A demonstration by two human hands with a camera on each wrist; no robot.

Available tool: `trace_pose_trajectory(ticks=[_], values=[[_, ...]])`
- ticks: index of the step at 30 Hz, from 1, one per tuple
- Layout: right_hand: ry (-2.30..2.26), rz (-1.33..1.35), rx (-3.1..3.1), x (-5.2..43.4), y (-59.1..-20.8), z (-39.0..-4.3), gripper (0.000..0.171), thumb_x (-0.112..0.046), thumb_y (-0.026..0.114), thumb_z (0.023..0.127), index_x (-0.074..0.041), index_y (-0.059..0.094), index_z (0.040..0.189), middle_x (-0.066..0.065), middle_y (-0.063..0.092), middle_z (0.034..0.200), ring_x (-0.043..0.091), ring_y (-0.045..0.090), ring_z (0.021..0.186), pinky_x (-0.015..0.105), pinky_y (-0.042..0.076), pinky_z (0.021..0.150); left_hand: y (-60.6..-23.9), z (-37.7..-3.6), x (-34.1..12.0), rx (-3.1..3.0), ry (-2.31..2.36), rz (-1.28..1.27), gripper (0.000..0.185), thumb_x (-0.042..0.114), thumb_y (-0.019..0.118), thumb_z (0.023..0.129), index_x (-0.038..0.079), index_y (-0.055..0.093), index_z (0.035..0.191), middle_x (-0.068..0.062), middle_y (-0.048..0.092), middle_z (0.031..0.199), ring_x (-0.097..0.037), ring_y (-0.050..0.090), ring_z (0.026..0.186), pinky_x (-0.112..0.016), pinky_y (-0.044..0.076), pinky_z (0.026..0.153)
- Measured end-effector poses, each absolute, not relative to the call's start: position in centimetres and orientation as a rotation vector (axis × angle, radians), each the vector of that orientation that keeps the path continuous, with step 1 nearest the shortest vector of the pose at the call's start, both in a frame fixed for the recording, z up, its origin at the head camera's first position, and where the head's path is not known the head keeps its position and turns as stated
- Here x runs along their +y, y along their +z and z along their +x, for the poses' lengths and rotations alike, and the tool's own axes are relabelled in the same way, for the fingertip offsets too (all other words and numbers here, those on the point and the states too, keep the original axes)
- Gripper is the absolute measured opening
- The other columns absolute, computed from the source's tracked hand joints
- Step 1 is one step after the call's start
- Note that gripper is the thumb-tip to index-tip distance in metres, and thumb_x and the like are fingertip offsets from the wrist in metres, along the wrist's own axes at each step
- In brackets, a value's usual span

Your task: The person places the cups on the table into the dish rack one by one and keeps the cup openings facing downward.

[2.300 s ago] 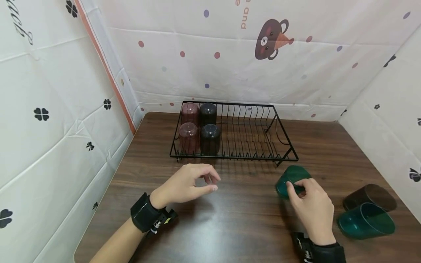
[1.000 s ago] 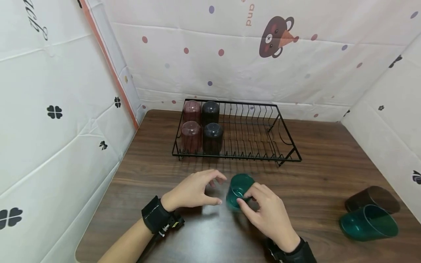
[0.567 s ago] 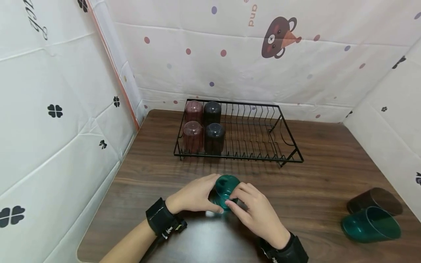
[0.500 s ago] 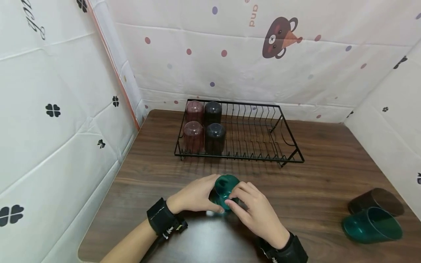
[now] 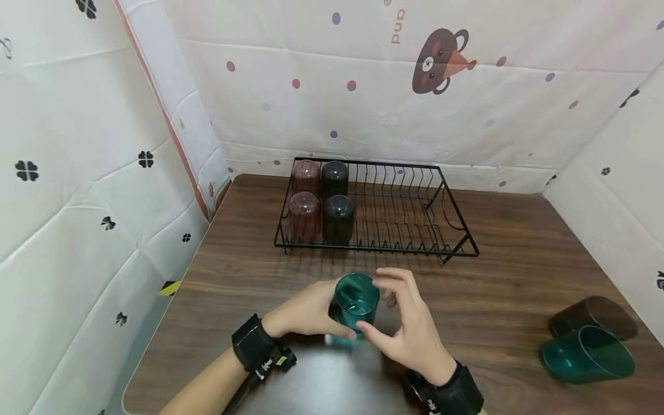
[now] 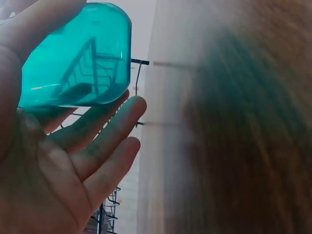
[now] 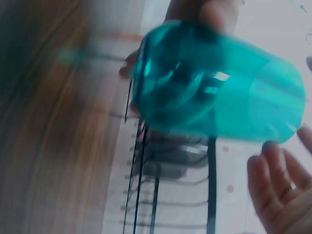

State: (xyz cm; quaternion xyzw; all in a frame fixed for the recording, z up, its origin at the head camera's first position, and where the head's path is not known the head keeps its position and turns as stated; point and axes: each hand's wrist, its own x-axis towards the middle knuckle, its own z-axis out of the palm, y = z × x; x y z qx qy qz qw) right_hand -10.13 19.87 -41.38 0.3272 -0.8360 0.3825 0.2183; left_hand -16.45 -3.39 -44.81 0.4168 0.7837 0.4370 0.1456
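Note:
A see-through teal cup (image 5: 357,297) is held just above the wooden table (image 5: 508,276), in front of the rack. My left hand (image 5: 316,308) grips it from the left, thumb on one side and fingers under the other. The left wrist view shows the cup (image 6: 78,58) resting against those fingers (image 6: 105,129). My right hand (image 5: 404,328) sits right beside the cup with its fingers spread and lifted off it. In the right wrist view the cup (image 7: 214,97) fills the frame, with the right fingers (image 7: 278,190) apart from it.
A black wire dish rack (image 5: 456,233) stands at the back. Two reddish cups (image 5: 303,207) and two dark cups (image 5: 338,216) sit upside down in its left end. At the right edge a teal cup (image 5: 586,354) and a dark brown cup (image 5: 591,314) lie on their sides. White cloth walls enclose the table.
My right hand carried the teal cup from the right side over to my left hand. The left hand took hold of it, and the right fingers have now opened off it.

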Motion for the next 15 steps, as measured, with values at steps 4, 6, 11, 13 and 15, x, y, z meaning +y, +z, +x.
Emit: trace_pose_trajectory(ticks=[4, 6, 11, 13, 15], values=[[1.032, 0.878, -2.376, 20.03, -41.91, -10.51, 0.083, -0.053, 0.076, 0.088, -0.009, 0.043, 0.151, 0.008, 0.051, 0.143, 0.015, 0.057, 0.107, 0.03, 0.051, 0.08, -44.75, -16.32, -3.43, 2.242, 1.292, 1.223, 0.081, 0.043, 0.086, 0.08, 0.031, 0.043, 0.148, 0.013, 0.062, 0.135, -0.004, 0.06, 0.122, -0.03, 0.052, 0.102], [1.033, 0.893, -2.395, 19.92, -42.21, -10.55, 0.086, -0.05, 0.079, 0.085, -0.01, 0.043, 0.151, 0.006, 0.055, 0.139, 0.016, 0.058, 0.11, 0.033, 0.053, 0.081, -44.8, -16.3, -3.38, 2.21, 1.302, 1.249, 0.08, 0.041, 0.086, 0.081, 0.03, 0.042, 0.148, 0.013, 0.062, 0.134, -0.004, 0.06, 0.121, -0.029, 0.052, 0.102], [1.089, 0.86, -2.423, 19.85, -42.49, -10.33, 0.087, -0.043, 0.084, 0.082, -0.01, 0.043, 0.152, 0.005, 0.058, 0.139, 0.017, 0.059, 0.114, 0.03, 0.052, 0.086, -44.91, -16.32, -3.21, 2.142, 1.335, 1.292, 0.081, 0.036, 0.085, 0.083, 0.029, 0.039, 0.15, 0.011, 0.061, 0.134, -0.004, 0.06, 0.121, -0.028, 0.052, 0.101], [1.12, 0.827, -2.435, 20.0, -42.43, -10.2, 0.091, -0.041, 0.085, 0.082, -0.011, 0.038, 0.154, 0.007, 0.054, 0.145, 0.019, 0.058, 0.121, 0.03, 0.051, 0.094, -44.88, -16.38, -3.2, 2.139, 1.35, 1.299, 0.082, 0.036, 0.085, 0.083, 0.029, 0.038, 0.15, 0.011, 0.061, 0.136, -0.005, 0.06, 0.123, -0.03, 0.051, 0.103], [1.132, 0.804, -2.445, 20.14, -42.37, -10.12, 0.095, -0.038, 0.086, 0.082, -0.011, 0.034, 0.157, 0.009, 0.05, 0.15, 0.022, 0.056, 0.127, 0.032, 0.049, 0.102, -44.81, -16.43, -3.27, 2.149, 1.359, 1.296, 0.083, 0.037, 0.085, 0.082, 0.028, 0.038, 0.151, 0.011, 0.06, 0.137, -0.005, 0.059, 0.124, -0.031, 0.051, 0.105]])
